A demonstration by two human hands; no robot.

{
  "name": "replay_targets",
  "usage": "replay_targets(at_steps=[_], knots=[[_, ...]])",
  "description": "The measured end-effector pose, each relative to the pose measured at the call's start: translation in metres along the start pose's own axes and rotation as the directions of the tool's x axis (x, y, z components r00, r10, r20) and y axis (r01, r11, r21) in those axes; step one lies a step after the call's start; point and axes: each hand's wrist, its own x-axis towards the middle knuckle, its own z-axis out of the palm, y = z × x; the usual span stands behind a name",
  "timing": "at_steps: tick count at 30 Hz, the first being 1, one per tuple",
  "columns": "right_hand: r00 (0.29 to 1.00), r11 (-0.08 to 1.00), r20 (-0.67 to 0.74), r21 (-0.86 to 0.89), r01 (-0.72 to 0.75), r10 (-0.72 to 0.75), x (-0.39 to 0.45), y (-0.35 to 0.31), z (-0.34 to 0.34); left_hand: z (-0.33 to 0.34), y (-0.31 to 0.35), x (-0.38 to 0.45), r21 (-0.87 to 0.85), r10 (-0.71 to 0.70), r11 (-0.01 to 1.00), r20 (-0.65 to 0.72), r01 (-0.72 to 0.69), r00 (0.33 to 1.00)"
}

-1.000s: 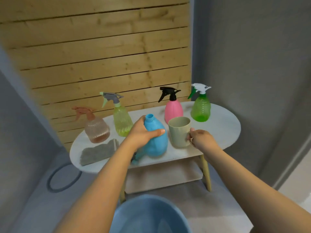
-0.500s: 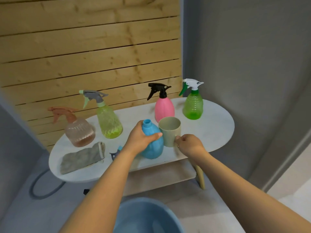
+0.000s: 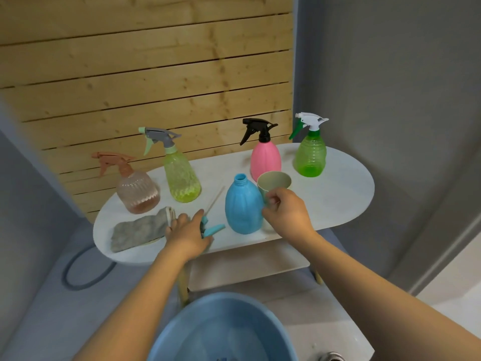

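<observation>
R hand (image 3: 286,214) grips the cup (image 3: 274,180) by its handle, touching the blue bottle (image 3: 243,207), prob. to pour water in. The bottle stands open on the counter (image 3: 338,188). L hand (image 3: 187,233) lies on the spray top (image 3: 214,228); can't tell if it grips.

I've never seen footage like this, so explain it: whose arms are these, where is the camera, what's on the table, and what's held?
No machine: a person works with two bare hands. The picture comes from a camera worn on the head, looking forward and down, so the arms enter from below. On the white table are a peach bottle, yellow bottle, pink bottle and green bottle, all with sprayers, a blue bottle with its top off, and a grey cloth. The right hand grips the beige cup by its handle. The left hand lies on the blue sprayer head; whether it holds it is unclear. A blue basin sits below.
</observation>
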Motion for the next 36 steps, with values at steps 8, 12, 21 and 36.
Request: replay_targets(at_steps=[8,12,21,36], knots=[[0.996,0.997,0.052,-0.024,-0.069,0.070,0.001,-0.001,0.016,-0.008,-0.007,-0.014,-0.288,-0.080,0.957,-0.179,0.025,0.981],[0.997,0.997,0.028,-0.048,-0.067,0.069,0.002,-0.001,0.018,-0.040,-0.008,-0.023,-0.485,-0.105,0.874,-0.272,-0.042,0.957],[1.000,1.000,0.028,0.003,0.007,-0.007,0.002,-0.009,0.023,-0.108,-0.004,-0.043,-0.556,-0.021,0.811,-0.338,-0.182,0.941],[1.000,1.000,0.024,0.000,0.008,-0.008,0.000,-0.015,0.025,-0.136,0.024,-0.062,-0.627,-0.153,0.695,-0.608,-0.352,0.779]])
